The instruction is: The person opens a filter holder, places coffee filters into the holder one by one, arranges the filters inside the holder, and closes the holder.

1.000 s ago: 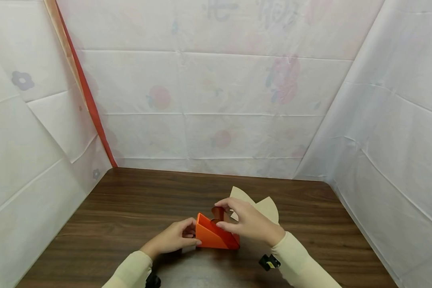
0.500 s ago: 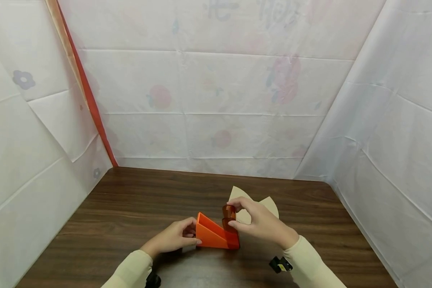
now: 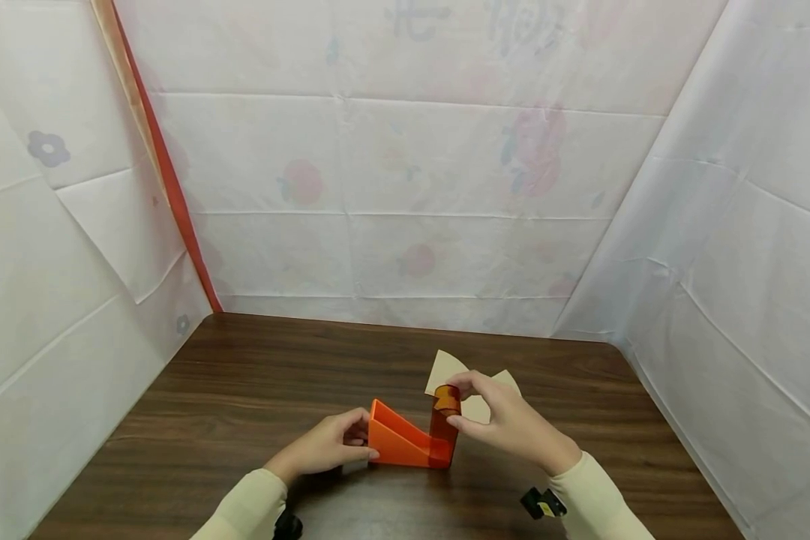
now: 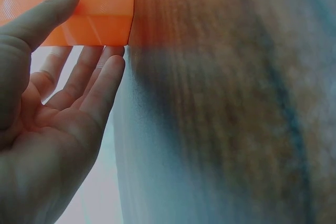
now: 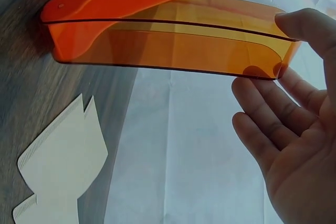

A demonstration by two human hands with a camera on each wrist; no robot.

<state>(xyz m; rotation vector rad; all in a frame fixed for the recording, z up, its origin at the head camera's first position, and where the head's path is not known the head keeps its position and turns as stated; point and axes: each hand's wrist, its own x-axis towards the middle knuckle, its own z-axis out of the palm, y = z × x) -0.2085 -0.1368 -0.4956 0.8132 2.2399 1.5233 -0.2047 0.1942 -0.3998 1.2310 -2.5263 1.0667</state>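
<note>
An orange coffee filter holder (image 3: 394,444) stands on the table with its hinged cover, a see-through amber flap (image 3: 443,427), swung upright at its right end. My left hand (image 3: 327,448) grips the holder's left end; in the left wrist view the thumb lies on the orange wall (image 4: 100,9) and the fingers go behind it. With thumb and fingertips, my right hand (image 3: 509,424) pinches the top end of the amber cover. The right wrist view shows the cover (image 5: 173,35) in full length, its lower end joined to the holder (image 5: 79,3).
Behind the right hand, cream paper coffee filters (image 3: 443,370) lie on the dark wood table (image 3: 297,360), partly hidden by that hand. In the right wrist view these filters (image 5: 63,153) show crimped edges. White printed sheeting (image 3: 405,187) walls in the back and sides.
My right hand has moved right, swinging the amber cover from over the holder's opening to upright. The left hand keeps its grip and the holder stays in place.
</note>
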